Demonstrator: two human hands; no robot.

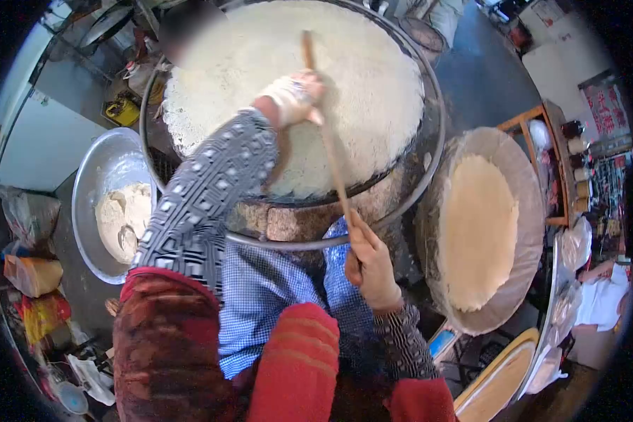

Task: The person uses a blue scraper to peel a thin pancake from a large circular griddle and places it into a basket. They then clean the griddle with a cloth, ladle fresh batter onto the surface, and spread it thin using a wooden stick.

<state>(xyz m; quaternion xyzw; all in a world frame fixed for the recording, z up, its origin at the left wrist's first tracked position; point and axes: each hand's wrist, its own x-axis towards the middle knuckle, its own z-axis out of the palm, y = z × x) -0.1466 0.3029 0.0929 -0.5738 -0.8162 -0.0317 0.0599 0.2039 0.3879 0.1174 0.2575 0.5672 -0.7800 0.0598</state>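
A pale, creamy layer of batter (373, 91) lies thin across the big round griddle (309, 200), reaching nearly to its dark rim, ragged and speckled along the border to my left. A slim wooden rod (336, 169) slants over the near part and past the rim; farther out shows a thicker brown wooden piece (307, 49), any join hidden from me.

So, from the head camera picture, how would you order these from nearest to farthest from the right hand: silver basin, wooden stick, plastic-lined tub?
1. Wooden stick: nearest, its lower end in the grip of the right hand.
2. Plastic-lined tub: next, just off to the right.
3. Silver basin: farthest, across on the left side.
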